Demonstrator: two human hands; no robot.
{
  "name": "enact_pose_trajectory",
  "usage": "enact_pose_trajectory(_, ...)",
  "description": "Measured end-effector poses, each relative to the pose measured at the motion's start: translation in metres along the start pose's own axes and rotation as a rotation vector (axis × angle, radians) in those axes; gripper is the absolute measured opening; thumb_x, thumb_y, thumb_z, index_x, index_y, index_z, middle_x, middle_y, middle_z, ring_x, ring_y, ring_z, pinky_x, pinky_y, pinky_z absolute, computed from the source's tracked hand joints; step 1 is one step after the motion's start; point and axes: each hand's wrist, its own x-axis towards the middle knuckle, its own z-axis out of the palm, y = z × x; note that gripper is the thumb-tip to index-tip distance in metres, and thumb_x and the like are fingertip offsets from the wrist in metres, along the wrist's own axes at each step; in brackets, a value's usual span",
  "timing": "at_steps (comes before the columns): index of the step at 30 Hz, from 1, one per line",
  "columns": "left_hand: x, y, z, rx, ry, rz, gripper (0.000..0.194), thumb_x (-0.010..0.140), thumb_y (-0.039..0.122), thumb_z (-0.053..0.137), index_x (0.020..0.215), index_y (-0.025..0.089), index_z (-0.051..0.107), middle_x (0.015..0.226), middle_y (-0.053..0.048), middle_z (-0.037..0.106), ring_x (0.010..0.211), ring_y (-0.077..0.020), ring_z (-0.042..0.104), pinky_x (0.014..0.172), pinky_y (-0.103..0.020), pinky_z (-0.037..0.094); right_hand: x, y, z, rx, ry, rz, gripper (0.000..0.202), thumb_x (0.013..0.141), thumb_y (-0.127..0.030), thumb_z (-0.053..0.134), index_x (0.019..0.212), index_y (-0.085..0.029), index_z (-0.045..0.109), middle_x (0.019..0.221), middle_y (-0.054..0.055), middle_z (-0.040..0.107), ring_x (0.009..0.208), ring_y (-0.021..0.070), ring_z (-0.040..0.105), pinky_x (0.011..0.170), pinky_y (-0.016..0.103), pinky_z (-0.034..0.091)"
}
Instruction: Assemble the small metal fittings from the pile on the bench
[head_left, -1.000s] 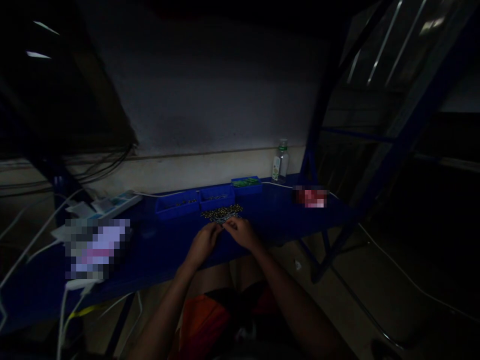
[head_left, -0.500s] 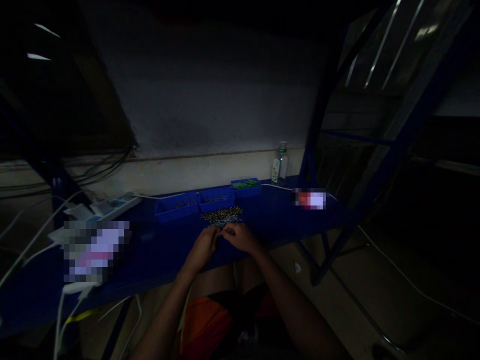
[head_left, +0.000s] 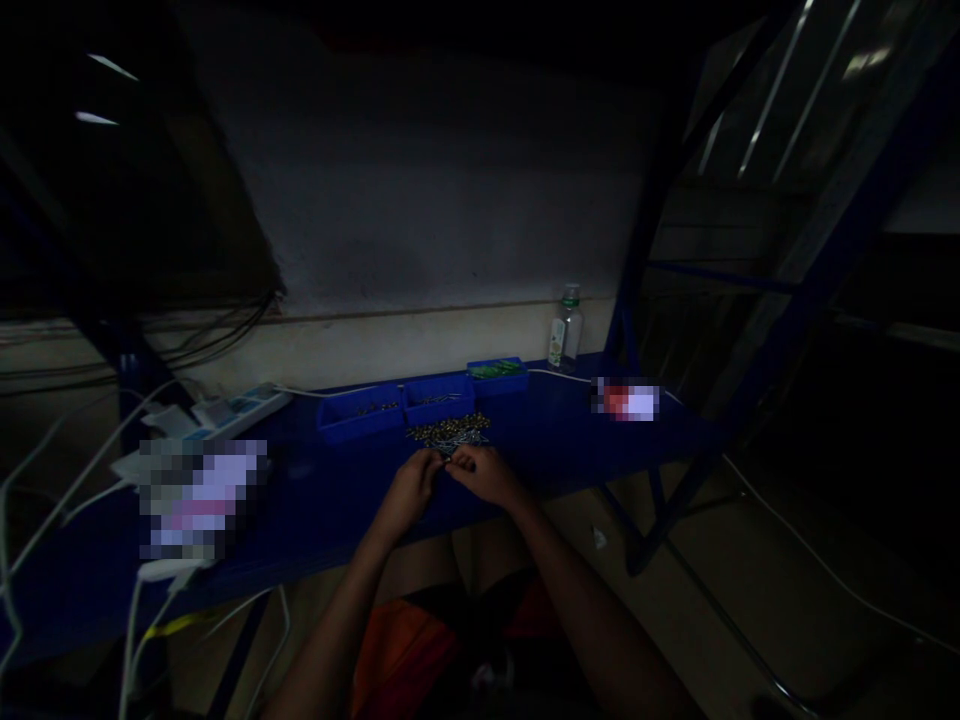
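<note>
My left hand (head_left: 415, 482) and my right hand (head_left: 481, 473) meet fingertip to fingertip at the near side of the blue table (head_left: 330, 500). Both have their fingers closed in a pinch. Something small and pale shows between the fingertips, too small and dark to name. Just beyond the fingers lies a pile of silvery screw-like pieces (head_left: 459, 439), partly hidden by my hands. Touching it on the far side is a heap of small brass-coloured pieces (head_left: 450, 427).
Three blue bins stand behind the piles: a left bin (head_left: 360, 412), a middle bin (head_left: 438, 399) and one with green pieces (head_left: 498, 373). A clear bottle (head_left: 568, 330) stands back right. A power strip (head_left: 247, 408) with white cables lies left, near a blurred-out object (head_left: 202, 500).
The whole view has shifted slightly, so things sit a little further right. My hands stay together in front of the piles, with only slight finger movement.
</note>
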Motion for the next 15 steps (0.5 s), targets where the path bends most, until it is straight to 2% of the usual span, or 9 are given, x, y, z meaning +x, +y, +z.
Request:
enact_pose_trajectory(8, 0.0021, 0.0031, -0.0025, -0.120, -0.097, -0.014, 0.022, 0.086, 0.031, 0.036, 0.083, 0.017, 0.053, 0.079, -0.004, 0.060, 0.074, -0.0170, 0.056, 0.068, -0.026, 0.041, -0.0007, -0.0020, -0.0026, 0.035, 0.009, 0.003, 0.017, 0.080, -0.035, 0.055, 0.082, -0.018, 0.060, 0.079, 0.001, 0.065, 0.071, 0.0114, 0.060, 0.065, 0.021, 0.044)
enact_pose_trajectory(15, 0.0024, 0.0016, -0.0017, -0.150, -0.116, -0.013, 0.026, 0.085, 0.035, 0.040, 0.089, 0.016, 0.057, 0.084, -0.005, 0.064, 0.077, -0.0183, 0.058, 0.071, -0.027, 0.043, -0.0035, -0.0084, -0.0061, 0.070, 0.013, 0.008, 0.018, 0.081, -0.033, 0.055, 0.089, -0.019, 0.061, 0.082, 0.001, 0.066, 0.075, 0.0122, 0.061, 0.069, 0.022, 0.045)
